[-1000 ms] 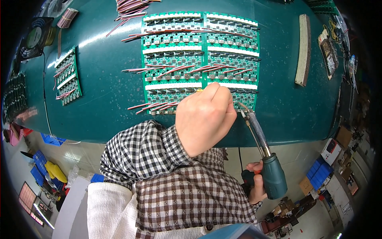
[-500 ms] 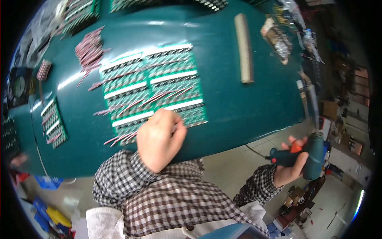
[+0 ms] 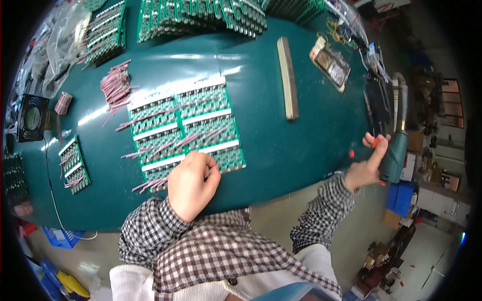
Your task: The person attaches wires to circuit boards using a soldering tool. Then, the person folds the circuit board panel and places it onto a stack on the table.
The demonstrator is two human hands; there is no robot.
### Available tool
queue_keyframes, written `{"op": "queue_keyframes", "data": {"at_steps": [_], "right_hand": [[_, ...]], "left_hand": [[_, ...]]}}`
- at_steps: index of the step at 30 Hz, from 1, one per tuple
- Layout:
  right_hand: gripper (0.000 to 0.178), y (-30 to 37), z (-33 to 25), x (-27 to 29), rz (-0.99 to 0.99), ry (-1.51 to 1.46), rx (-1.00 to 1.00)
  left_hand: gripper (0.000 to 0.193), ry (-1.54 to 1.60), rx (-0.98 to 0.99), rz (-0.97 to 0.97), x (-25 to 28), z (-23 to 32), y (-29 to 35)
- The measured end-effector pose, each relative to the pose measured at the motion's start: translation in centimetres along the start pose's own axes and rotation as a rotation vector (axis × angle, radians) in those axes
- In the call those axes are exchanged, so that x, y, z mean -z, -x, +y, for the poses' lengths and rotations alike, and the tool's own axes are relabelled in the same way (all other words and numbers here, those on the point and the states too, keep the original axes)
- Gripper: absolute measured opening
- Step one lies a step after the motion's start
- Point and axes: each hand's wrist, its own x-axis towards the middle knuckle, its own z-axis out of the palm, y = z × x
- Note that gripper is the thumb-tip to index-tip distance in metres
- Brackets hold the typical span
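Two green circuit board panels (image 3: 181,131) lie side by side on the table, with white strips and rows of small components. Thin pinkish-red wires (image 3: 198,139) stretch across them in several rows. Over their near edge rests my left hand (image 3: 190,185), its fingers curled together in a pinch; whatever they hold is hidden. At the table's right edge my right hand (image 3: 364,173) is wrapped round the handle of a green heat gun (image 3: 396,158) with a red trigger. Its metal nozzle points away from me. The dark green handle blends with the table behind.
A wire bundle (image 3: 116,86) and a small circuit board (image 3: 75,165) lie left. Stacked boards (image 3: 201,17) line the far edge. A wooden bar (image 3: 287,80) and a plastic-wrapped block (image 3: 331,62) are on the right. A black fan (image 3: 33,118) stands at the far left.
My right hand has moved up and away from me with the heat gun, to the table's right edge. My left hand stays over the boards' near edge. The whole view has shifted.
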Motion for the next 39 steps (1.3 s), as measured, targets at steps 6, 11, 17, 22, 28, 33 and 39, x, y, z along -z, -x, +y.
{"op": "queue_keyframes", "data": {"at_steps": [6, 11, 17, 22, 28, 33, 39], "right_hand": [[0.02, -0.2, 1.5, 1.5, -0.159, 0.145, 0.062], [0.02, 2.4, 0.5, 0.3, -0.389, 0.243, -0.13], [0.038, 8.6, -3.7, 6.1, -0.478, -0.262, -0.768], [0.041, 11.5, -5.2, 8.4, -0.546, -0.476, -1.042], [0.044, 12.9, -5.7, 9.2, -0.534, -0.533, -1.17], [0.048, 14.1, -7.3, 10.2, -0.634, -0.335, -1.06], [0.048, 15.2, -8.2, 10.0, -0.802, -0.14, -0.927]], "left_hand": [[0.009, 0.01, -0.016, 0.012, -0.4, -0.2, -0.2], [0.009, 0.039, -0.007, 0.012, 0.2, -0.4, 0.2], [0.01, 0.026, -0.032, 0.038, -0.1, -0.5, 0.5], [0.013, -0.004, -0.083, 0.095, -0.6, -0.6, 0.3], [0.014, -0.022, -0.091, 0.136, -1.2, -0.9, 0.2], [0.014, -0.037, -0.081, 0.175, -1.5, -1.0, 0.4], [0.015, -0.063, -0.041, 0.148, -1.3, -0.8, 0.4]]}}
